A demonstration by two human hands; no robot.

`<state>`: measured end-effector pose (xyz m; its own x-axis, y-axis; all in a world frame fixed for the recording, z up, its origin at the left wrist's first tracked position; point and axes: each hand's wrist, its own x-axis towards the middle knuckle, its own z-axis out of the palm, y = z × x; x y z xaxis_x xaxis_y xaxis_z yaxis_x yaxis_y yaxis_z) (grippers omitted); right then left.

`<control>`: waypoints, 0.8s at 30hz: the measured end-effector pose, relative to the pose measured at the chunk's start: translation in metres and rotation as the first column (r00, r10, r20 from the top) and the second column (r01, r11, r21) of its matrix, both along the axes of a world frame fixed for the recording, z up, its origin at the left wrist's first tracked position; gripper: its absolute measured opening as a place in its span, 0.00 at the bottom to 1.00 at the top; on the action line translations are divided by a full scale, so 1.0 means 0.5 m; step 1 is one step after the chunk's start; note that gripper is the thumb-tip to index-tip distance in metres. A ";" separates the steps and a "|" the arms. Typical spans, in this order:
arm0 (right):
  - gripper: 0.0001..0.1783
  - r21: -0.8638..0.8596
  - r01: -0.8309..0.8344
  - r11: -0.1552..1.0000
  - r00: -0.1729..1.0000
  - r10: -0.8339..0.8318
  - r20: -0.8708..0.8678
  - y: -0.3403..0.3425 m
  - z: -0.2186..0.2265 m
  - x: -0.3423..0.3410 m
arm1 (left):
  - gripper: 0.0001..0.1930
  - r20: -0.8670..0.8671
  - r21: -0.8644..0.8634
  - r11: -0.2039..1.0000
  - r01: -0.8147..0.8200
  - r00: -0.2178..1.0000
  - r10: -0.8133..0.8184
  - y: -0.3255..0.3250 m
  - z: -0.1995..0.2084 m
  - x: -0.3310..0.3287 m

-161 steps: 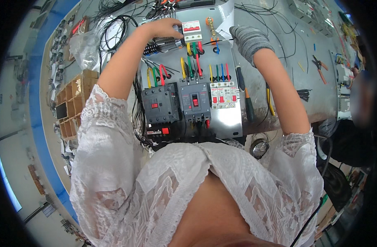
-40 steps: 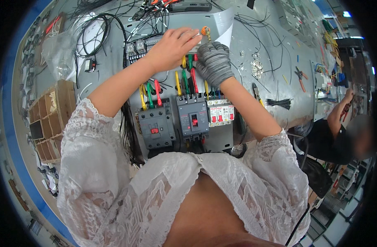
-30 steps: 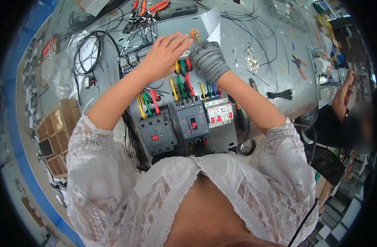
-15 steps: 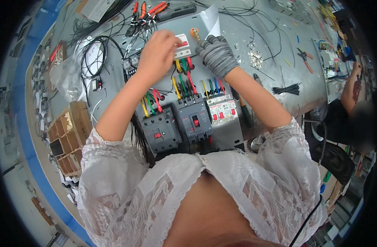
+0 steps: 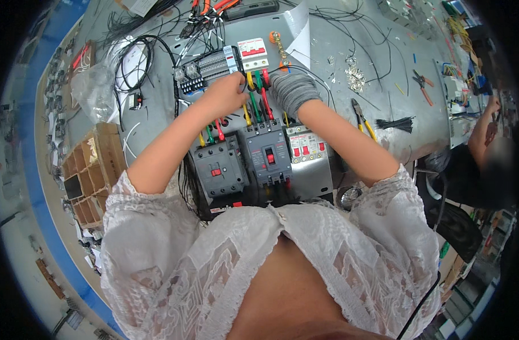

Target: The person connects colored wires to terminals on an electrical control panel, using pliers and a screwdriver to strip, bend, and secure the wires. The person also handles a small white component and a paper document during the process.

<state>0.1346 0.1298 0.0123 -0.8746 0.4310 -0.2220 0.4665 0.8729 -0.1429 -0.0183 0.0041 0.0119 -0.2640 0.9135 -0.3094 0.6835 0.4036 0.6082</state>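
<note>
My bare left hand (image 5: 232, 93) is closed, fingers bent together beside the yellow cable (image 5: 250, 81) below the terminal block row (image 5: 217, 64). What it pinches, if anything, is hidden. My right hand (image 5: 294, 89), in a grey knit glove, curls beside the red cable (image 5: 265, 78), its fingertips out of sight. A thin black wire (image 5: 322, 79) arcs away past the glove. Above both hands sits a white circuit breaker (image 5: 252, 52) with red levers. Nearer me are a dark grey breaker (image 5: 268, 156), another grey switch unit (image 5: 217, 170) and small white breakers (image 5: 306, 147).
A brass bar with orange insulators (image 5: 279, 48) lies by the white breaker. On the right are yellow-handled cutters (image 5: 362, 119), orange-handled pliers (image 5: 423, 86) and scattered metal bits (image 5: 354, 76). A divided cardboard box (image 5: 92, 175) stands at left. Another person's arm (image 5: 481, 127) shows far right.
My left hand has come down off the white breaker toward the cables below. My right hand has moved nearer me, away from the brass bar. The yellow-handled cutters are now uncovered.
</note>
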 end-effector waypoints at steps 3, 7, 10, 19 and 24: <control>0.10 0.093 -0.022 0.995 0.998 0.028 -0.057 0.011 -0.047 -0.010 | 0.22 0.055 0.026 1.000 -0.004 0.998 0.003 -0.006 -0.008 0.002; 0.10 0.093 -0.057 0.994 0.992 0.067 -0.107 0.010 -0.039 -0.012 | 0.18 -0.044 0.220 0.975 -0.018 0.999 0.029 -0.029 -0.008 0.014; 0.12 0.124 -0.149 0.981 0.972 0.168 -0.165 0.018 -0.043 -0.001 | 0.14 -0.320 0.333 0.942 0.045 0.945 0.068 -0.021 0.045 0.000; 0.13 0.312 -0.324 0.893 0.882 0.404 -0.241 0.023 -0.016 0.004 | 0.19 -0.660 0.176 0.926 0.335 0.738 -0.142 0.049 0.040 -0.076; 0.15 0.204 -0.272 0.941 0.920 0.316 -0.233 0.037 -0.027 -0.007 | 0.27 -0.504 0.003 0.967 0.253 0.836 -0.217 0.088 0.045 -0.110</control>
<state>0.1313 0.1481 -0.0014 -0.9844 0.1566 0.0803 0.1514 0.9862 -0.0668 -0.0733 0.0478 0.0342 -0.1401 0.9814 -0.1310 0.9697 0.1628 0.1823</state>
